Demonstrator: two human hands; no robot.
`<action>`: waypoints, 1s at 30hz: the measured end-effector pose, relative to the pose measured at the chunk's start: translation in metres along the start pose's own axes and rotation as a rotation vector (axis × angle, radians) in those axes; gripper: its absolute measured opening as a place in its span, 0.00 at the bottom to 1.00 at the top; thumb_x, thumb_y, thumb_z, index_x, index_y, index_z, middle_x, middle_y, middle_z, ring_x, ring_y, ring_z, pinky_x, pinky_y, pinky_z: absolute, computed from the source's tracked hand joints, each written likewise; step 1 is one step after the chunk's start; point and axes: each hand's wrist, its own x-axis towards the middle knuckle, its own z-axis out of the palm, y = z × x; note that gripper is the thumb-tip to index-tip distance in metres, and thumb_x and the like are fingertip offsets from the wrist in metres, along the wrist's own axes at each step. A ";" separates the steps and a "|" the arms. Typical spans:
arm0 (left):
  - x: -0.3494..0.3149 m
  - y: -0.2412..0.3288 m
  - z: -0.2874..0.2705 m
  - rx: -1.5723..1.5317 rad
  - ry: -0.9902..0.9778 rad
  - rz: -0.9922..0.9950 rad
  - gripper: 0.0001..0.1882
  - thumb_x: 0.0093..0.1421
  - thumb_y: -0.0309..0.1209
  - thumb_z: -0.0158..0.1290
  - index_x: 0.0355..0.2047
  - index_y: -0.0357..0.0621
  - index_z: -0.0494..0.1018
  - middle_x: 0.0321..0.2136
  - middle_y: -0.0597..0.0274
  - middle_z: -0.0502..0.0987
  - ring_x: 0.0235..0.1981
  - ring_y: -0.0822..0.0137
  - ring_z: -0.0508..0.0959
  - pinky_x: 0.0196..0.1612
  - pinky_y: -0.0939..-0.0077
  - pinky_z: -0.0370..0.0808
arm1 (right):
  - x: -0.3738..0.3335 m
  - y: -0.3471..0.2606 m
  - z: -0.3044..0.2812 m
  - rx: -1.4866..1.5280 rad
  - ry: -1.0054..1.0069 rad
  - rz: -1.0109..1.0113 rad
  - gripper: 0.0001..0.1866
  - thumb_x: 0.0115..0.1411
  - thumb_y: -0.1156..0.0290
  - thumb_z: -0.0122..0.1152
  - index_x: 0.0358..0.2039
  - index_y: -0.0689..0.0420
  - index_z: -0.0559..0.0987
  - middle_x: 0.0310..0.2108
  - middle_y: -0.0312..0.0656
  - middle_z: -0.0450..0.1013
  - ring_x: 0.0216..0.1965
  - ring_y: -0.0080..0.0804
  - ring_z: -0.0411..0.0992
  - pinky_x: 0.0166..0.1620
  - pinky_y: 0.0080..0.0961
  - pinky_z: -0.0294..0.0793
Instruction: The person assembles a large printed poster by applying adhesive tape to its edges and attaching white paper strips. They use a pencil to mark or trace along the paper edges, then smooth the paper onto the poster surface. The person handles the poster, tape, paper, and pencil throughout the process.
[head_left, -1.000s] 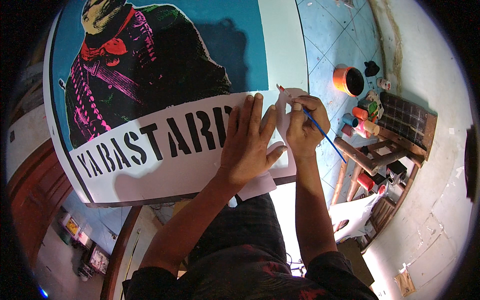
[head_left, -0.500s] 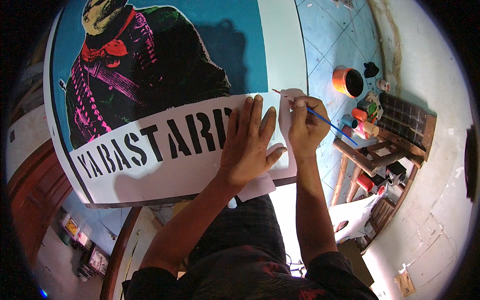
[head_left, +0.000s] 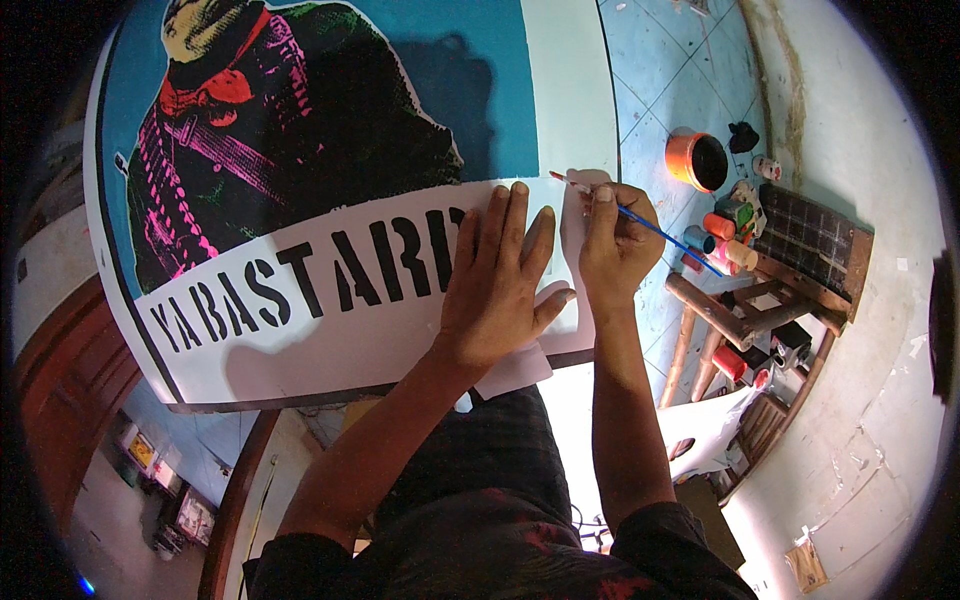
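Observation:
A large painted board (head_left: 575, 110) lies before me, showing a figure in black, pink and red (head_left: 300, 130) on a blue ground. Bold black stencil-style lettering (head_left: 395, 262) runs across its white lower band. My left hand (head_left: 505, 275) rests flat over the end of the lettering, fingers stretched out. Beneath that palm, a loose piece of pale paper (head_left: 515, 372) sticks out past the board's near edge. My right hand (head_left: 615, 240) pinches a thin blue-handled paintbrush (head_left: 660, 232). Its reddish tip is close to the board, right of the blue area; whether it touches, I cannot tell.
On the tiled floor (head_left: 650, 60) to the right stand an orange bucket (head_left: 682, 160) and several small paint containers (head_left: 717, 225). A wooden stool or rack (head_left: 715, 310) is near them, beside the white wall (head_left: 870, 200). A brown door (head_left: 75, 350) is at left.
The brush has tilted slightly, its handle end rising a little in the picture. My left hand stays flat in the same place. The whole view has shifted slightly.

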 end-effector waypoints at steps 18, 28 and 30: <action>0.000 -0.001 0.002 -0.014 0.000 -0.007 0.43 0.55 0.48 0.60 0.63 0.33 0.60 0.65 0.32 0.51 0.65 0.32 0.54 0.65 0.34 0.50 | 0.001 0.002 0.002 0.046 -0.003 -0.025 0.07 0.65 0.75 0.57 0.32 0.66 0.77 0.29 0.43 0.79 0.29 0.20 0.74 0.33 0.16 0.73; -0.001 -0.001 0.002 -0.009 0.011 0.003 0.43 0.55 0.49 0.60 0.63 0.33 0.60 0.65 0.32 0.51 0.66 0.33 0.53 0.65 0.34 0.49 | 0.001 -0.003 0.000 0.011 0.004 -0.055 0.06 0.64 0.77 0.57 0.32 0.66 0.78 0.30 0.43 0.80 0.28 0.18 0.73 0.32 0.14 0.72; -0.001 0.000 0.001 -0.005 0.008 0.000 0.43 0.55 0.49 0.60 0.63 0.34 0.60 0.65 0.32 0.51 0.66 0.33 0.53 0.66 0.34 0.49 | 0.001 -0.001 0.000 0.025 0.027 -0.047 0.06 0.65 0.77 0.57 0.32 0.66 0.78 0.29 0.42 0.79 0.28 0.17 0.72 0.31 0.14 0.72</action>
